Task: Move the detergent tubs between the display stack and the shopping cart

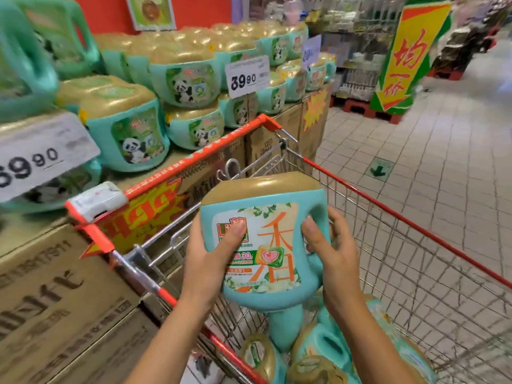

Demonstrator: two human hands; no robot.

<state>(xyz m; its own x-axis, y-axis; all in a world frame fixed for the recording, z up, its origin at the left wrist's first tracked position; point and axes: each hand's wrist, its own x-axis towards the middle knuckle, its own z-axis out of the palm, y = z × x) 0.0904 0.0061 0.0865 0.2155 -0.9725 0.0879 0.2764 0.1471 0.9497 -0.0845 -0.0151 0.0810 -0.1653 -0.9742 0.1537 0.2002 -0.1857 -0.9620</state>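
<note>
I hold a teal detergent tub [277, 239] with a gold lid above the shopping cart [415, 273]. My left hand [210, 259] grips its left side, thumb across the label. My right hand [332, 250] grips its right side, thumb on the front. Several more teal tubs [313, 353] lie in the cart's basket below. The display stack [182, 79] of panda-labelled tubs rises to the left and behind the cart.
Cardboard boxes [55, 300] form the display's base at left, touching the cart's red rim. Price cards [246, 76] stick out from the stack. A tiled aisle [429, 162] opens to the right, with a green and yellow banner [407, 56] on a red pallet beyond.
</note>
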